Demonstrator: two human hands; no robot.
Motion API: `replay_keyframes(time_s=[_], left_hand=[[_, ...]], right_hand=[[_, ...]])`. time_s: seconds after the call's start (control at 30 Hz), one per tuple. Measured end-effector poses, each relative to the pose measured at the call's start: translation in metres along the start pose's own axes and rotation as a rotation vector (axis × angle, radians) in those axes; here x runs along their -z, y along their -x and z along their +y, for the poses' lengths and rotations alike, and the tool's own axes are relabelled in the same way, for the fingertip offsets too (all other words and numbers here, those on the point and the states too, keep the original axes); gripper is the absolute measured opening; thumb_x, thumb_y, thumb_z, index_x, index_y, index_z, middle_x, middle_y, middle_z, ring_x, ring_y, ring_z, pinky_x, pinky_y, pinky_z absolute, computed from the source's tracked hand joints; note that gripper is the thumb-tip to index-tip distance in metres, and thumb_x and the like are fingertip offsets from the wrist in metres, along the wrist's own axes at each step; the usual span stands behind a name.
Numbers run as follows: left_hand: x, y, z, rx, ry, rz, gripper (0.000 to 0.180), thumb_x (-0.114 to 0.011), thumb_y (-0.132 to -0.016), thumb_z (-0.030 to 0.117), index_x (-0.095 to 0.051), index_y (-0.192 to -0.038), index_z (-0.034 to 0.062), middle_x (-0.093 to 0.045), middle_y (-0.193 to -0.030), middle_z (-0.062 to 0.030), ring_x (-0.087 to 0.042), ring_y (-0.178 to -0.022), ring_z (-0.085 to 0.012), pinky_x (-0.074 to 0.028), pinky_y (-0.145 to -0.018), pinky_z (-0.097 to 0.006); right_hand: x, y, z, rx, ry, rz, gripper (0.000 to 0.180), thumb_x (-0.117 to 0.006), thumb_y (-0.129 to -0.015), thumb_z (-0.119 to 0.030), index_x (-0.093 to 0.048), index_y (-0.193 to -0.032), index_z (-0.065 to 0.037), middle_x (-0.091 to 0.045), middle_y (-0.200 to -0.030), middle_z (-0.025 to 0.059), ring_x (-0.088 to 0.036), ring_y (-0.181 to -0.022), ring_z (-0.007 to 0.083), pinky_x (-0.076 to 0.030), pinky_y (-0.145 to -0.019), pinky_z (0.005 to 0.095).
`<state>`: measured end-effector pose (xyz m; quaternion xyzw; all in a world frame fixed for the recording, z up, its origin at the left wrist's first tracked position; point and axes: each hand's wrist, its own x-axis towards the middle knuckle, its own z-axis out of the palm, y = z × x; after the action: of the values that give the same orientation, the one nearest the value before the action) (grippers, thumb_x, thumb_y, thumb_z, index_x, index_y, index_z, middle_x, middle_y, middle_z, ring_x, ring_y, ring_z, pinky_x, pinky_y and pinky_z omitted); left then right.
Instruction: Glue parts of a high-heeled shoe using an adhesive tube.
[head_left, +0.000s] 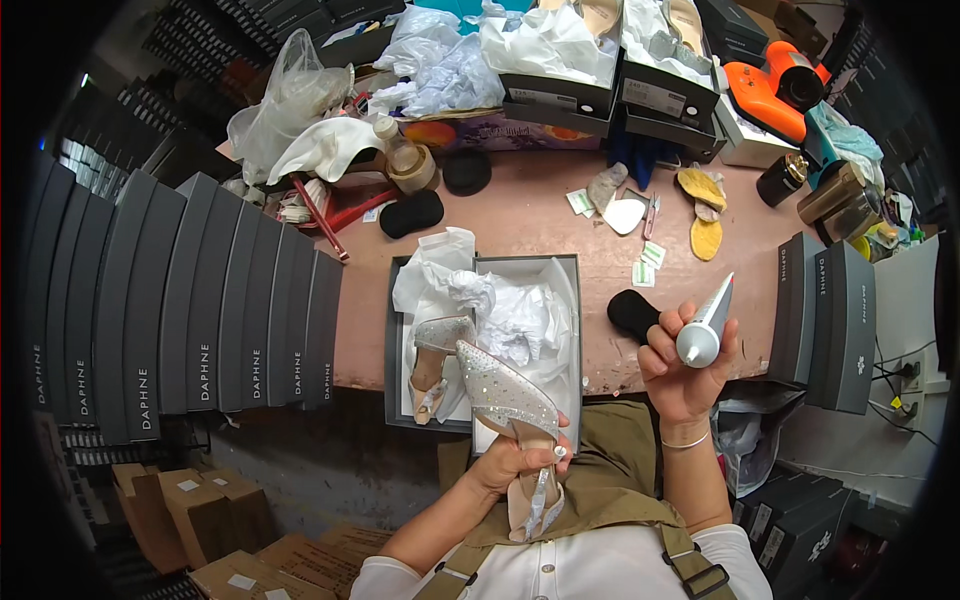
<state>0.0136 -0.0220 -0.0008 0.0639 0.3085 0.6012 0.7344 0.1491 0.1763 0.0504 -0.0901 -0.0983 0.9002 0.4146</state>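
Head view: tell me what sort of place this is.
Probably a shoe workshop or stockroom bench. Grey shoeboxes stand in rows, loose insoles lie about, and the left hand holds a glittery heeled shoe while the right hand grips a glue-like tube.

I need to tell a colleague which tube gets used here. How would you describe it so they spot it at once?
Start at the pink worktable and the open shoe box on its near edge. To the right of that box, the right hand holds up a grey tube. It is the only tube with a red end, its nozzle pointing down.
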Motion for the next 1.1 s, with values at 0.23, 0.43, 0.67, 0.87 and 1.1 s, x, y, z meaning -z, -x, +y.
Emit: replay_keyframes(time_s=[0.23,0.43,0.67,0.87,1.1], left_hand=[[-0.007,0.0,0.005,0.027,-0.026,0.044,0.053,-0.071,-0.076,0.009,-0.043,-0.12,0.001,-0.062,-0.09,-0.0097,-0.063,-0.077,-0.0185,-0.052,-0.07,-0.03],[-0.009,-0.001,0.006,0.032,-0.054,0.049,0.053,-0.07,-0.076,0.009,-0.043,-0.121,0.0006,-0.061,-0.09,-0.0092,-0.062,-0.076,-0.0176,-0.051,-0.069,-0.028],[-0.007,-0.002,0.008,0.043,-0.059,0.038,0.054,-0.069,-0.076,0.006,-0.043,-0.123,0.0012,-0.06,-0.094,-0.0101,-0.062,-0.08,-0.0172,-0.05,-0.071,-0.028],[0.0,-0.001,0.001,0.032,-0.034,0.062,0.053,-0.069,-0.076,0.005,-0.044,-0.123,0.0018,-0.06,-0.095,-0.0091,-0.061,-0.082,-0.0157,-0.051,-0.074,-0.027],[-0.01,-0.003,0.008,0.049,-0.114,0.185,0.048,-0.069,-0.075,0.0,-0.048,-0.118,0.0014,-0.061,-0.092,-0.0071,-0.063,-0.079,-0.0156,-0.052,-0.073,-0.026]], right_hand=[[0.027,0.029,0.015,-0.154,0.268,0.126,0.04,-0.058,-0.085,-0.038,-0.048,-0.105,-0.005,-0.06,-0.091,0.0149,-0.063,-0.09,0.0346,-0.051,-0.078,0.0475],[0.039,0.045,0.03,-0.261,0.337,0.172,0.041,-0.058,-0.085,-0.041,-0.048,-0.103,-0.006,-0.059,-0.091,0.0137,-0.063,-0.083,0.0315,-0.052,-0.072,0.0461],[0.041,0.043,0.03,-0.262,0.345,0.158,0.041,-0.058,-0.085,-0.04,-0.047,-0.105,-0.006,-0.06,-0.091,0.0139,-0.063,-0.081,0.032,-0.052,-0.073,0.0461],[0.039,0.048,0.03,-0.243,0.417,0.159,0.039,-0.057,-0.086,-0.038,-0.047,-0.106,-0.006,-0.062,-0.091,0.0148,-0.064,-0.082,0.0336,-0.053,-0.075,0.0471],[0.04,0.05,0.034,-0.269,0.45,0.233,0.042,-0.053,-0.088,-0.04,-0.044,-0.11,-0.006,-0.061,-0.091,0.0157,-0.065,-0.085,0.0355,-0.055,-0.073,0.0485]])
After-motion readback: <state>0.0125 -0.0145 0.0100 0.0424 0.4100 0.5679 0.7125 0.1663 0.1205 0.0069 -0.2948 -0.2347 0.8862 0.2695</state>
